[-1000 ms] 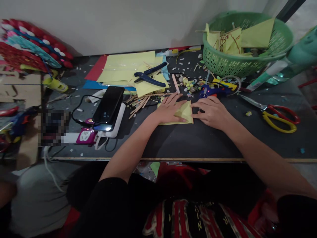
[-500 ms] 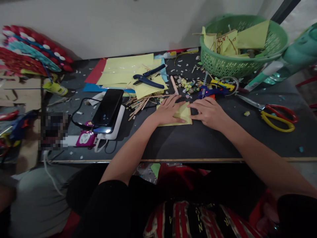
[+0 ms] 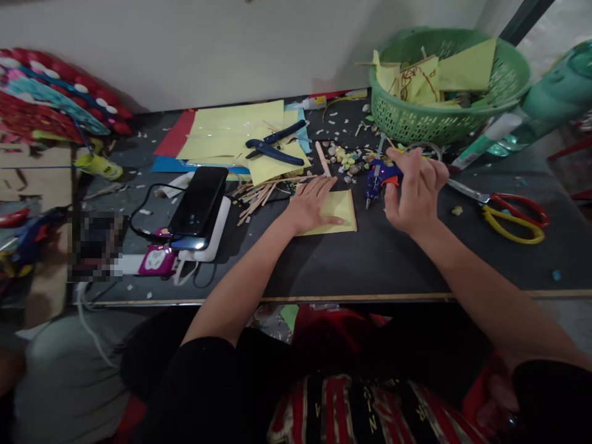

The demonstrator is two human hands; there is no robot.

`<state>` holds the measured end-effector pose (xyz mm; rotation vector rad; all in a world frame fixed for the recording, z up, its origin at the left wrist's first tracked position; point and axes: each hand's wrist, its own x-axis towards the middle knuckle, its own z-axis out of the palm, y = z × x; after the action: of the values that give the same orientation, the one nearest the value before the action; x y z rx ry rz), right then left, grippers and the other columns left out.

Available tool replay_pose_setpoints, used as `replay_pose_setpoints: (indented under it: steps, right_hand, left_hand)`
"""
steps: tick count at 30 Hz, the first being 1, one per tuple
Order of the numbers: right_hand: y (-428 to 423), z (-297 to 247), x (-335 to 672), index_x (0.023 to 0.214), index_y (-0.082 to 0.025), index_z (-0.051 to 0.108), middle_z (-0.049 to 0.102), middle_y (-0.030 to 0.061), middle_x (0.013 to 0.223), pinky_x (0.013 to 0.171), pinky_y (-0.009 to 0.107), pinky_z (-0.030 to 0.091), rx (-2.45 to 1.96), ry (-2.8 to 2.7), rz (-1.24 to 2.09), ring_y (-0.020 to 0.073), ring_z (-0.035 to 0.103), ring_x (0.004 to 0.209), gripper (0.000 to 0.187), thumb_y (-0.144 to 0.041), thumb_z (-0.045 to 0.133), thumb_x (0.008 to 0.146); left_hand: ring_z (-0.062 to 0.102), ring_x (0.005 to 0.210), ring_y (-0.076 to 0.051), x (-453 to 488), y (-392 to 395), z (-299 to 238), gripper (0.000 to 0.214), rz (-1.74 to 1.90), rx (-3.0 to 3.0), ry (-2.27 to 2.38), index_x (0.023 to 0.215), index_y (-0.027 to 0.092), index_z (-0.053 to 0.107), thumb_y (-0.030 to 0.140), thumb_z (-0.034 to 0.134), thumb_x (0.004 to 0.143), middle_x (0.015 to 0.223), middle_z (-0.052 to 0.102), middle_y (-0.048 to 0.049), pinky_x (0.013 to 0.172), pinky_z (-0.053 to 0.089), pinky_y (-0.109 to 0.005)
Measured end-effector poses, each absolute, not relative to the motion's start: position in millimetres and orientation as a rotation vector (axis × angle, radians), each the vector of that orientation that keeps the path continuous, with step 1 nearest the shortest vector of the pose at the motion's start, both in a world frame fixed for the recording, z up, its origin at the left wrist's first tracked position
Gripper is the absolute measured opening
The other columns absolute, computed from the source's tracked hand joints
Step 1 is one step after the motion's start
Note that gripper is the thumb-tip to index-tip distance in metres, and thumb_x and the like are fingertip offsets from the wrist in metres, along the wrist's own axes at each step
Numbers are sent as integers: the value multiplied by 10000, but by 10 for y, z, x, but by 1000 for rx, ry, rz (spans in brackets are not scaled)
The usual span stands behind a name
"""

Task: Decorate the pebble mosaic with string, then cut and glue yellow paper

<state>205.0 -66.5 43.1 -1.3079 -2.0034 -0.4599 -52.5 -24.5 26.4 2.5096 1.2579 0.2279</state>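
Note:
A piece of yellow paper (image 3: 342, 216) lies on the dark table with a thin wooden stick (image 3: 354, 213) along its right edge. Flat on the paper's left part rests my left hand (image 3: 308, 206), fingers spread. My right hand (image 3: 416, 191) is raised just right of a blue glue gun (image 3: 380, 176), its thumb apart from the bent fingers. The hand hides the rear of the gun, whose nozzle points toward me. Behind my left hand lie several thin sticks (image 3: 261, 197) and a pale pink stick-like piece (image 3: 322, 158).
Dark blue pliers (image 3: 277, 148) lie on yellow sheets (image 3: 231, 132) at the back. A green basket (image 3: 416, 120) and a bottle (image 3: 550, 92) stand back right, with scissors (image 3: 513, 213) in front. A phone (image 3: 198, 200) sits left, atop a white device (image 3: 217, 237).
My right hand has let go of the paper's stick-lined right edge and moved right and up beside the glue gun. My left hand stays on the paper.

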Motion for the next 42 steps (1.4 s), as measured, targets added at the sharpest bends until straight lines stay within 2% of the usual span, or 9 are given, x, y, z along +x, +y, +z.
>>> replay_pose_setpoints:
  steps: [6, 10, 14, 18, 24, 31, 36, 38, 42]
  right_hand:
    - [-666, 444, 2039, 1450, -224, 528, 556, 116, 1450, 1130, 550, 259, -1298, -1998, -477, 356, 498, 1324, 519, -332, 437, 951]
    - [-669, 444, 2029, 1314, -239, 639, 564, 108, 1437, 1114, 567, 266, -1311, -2011, -490, 353, 513, 1300, 419, -313, 475, 936]
    - [-663, 441, 2031, 1243, -259, 674, 576, 87, 1426, 1106, 559, 274, -1286, -2001, -525, 338, 524, 1290, 364, -294, 488, 933]
    - [-672, 450, 2028, 1232, -257, 677, 585, 87, 1417, 1105, 548, 282, -1253, -1997, -504, 336, 529, 1286, 354, -292, 500, 927]
    - [-672, 445, 2031, 1220, -259, 679, 589, 79, 1409, 1107, 561, 290, -1257, -1995, -477, 339, 524, 1293, 346, -298, 505, 923]
    - [-628, 417, 2060, 1204, -246, 690, 598, 81, 1394, 1105, 537, 283, -1244, -1991, -466, 324, 525, 1282, 343, -309, 510, 919]
    - [-611, 409, 2067, 1209, -248, 690, 589, 86, 1408, 1113, 553, 285, -1283, -2047, -400, 340, 511, 1301, 352, -302, 491, 924]
    - [-590, 402, 2080, 1213, -246, 687, 587, 90, 1408, 1108, 561, 290, -1299, -2053, -401, 343, 507, 1302, 357, -299, 479, 928]
    - [-497, 408, 2166, 1192, -222, 691, 588, 103, 1392, 1094, 564, 299, -1332, -2048, -432, 332, 515, 1276, 350, -289, 479, 921]
  left_hand:
    - [232, 1524, -307, -489, -251, 277, 766, 347, 2628, 1209, 1435, 222, 475, 696, 572, 841, 1596, 365, -117, 1250, 190, -494]
    - [317, 1468, -286, -421, -239, 257, 577, 424, 2661, 1226, 1327, 188, 556, 594, 523, 917, 1489, 476, -117, 1232, 261, -466]
    - [422, 1361, -277, -393, -206, 222, 458, 504, 2632, 1246, 1143, 174, 622, 558, 576, 898, 1321, 562, -132, 1187, 338, -448]
    - [480, 1278, -287, -411, -228, 254, 425, 420, 2580, 1201, 1064, 150, 621, 527, 638, 868, 1271, 570, -144, 1153, 373, -444]
    - [551, 1228, -320, -419, -290, 376, 610, 314, 2544, 1317, 1308, 146, 483, 545, 627, 870, 1309, 585, -154, 1038, 463, -456]
    - [569, 1231, -330, -433, -275, 434, 691, 217, 2482, 1359, 1314, 110, 496, 597, 645, 847, 1249, 627, -179, 1028, 475, -439]
    - [490, 1296, -334, -439, -296, 406, 502, 286, 2628, 1320, 1167, 126, 547, 538, 609, 886, 1288, 566, -169, 1110, 401, -449]
    - [522, 1233, -329, -472, -273, 398, 467, 282, 2611, 1352, 1116, 144, 544, 541, 607, 877, 1248, 572, -157, 1075, 423, -460]
    - [583, 1073, -307, -531, -212, 398, 524, 263, 2456, 1359, 1186, 185, 506, 530, 657, 822, 1087, 637, -111, 953, 481, -459]
